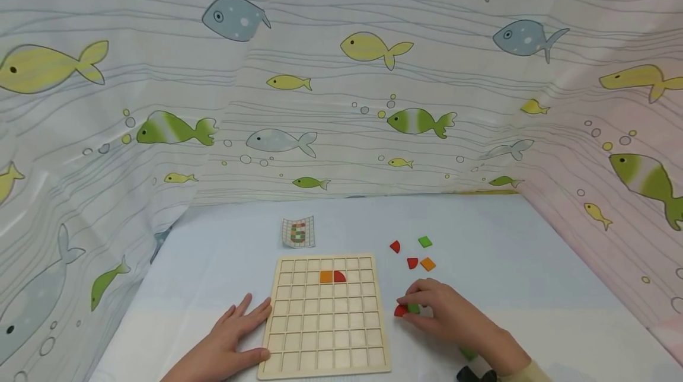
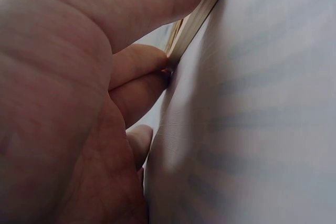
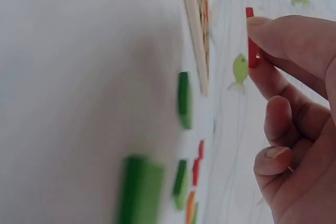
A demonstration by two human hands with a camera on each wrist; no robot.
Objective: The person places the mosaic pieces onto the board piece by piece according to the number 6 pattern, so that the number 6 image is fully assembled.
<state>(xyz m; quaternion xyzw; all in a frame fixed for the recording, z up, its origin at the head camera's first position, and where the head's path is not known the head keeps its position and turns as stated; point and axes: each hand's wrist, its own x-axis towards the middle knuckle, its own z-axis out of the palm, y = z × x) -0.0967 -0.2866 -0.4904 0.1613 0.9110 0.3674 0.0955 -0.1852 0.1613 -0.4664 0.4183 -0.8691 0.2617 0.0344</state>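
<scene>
My right hand (image 1: 443, 311) is just right of the wooden grid board (image 1: 325, 372), thumb and fingers pinching a red quarter-circle tile (image 3: 252, 40). In the right wrist view this tile is held clear of the table. A green tile (image 1: 413, 308) shows beside the pinched one, partly hidden by the hand. Along the board's left edge rests my left hand (image 1: 232, 334), its fingers spread and touching the frame. On the board, an orange square tile (image 1: 326, 276) and a red quarter-circle tile (image 1: 340, 276) sit side by side in neighbouring cells near the top.
Beyond my right hand lie red quarter-circle tiles (image 1: 395, 247), a green tile (image 1: 424, 242) and an orange tile (image 1: 428, 264). Another green tile (image 1: 468, 353) is partly under the right forearm. Behind the board is a paper card (image 1: 298, 232) with a coloured grid pattern. Fish-print curtains surround the table.
</scene>
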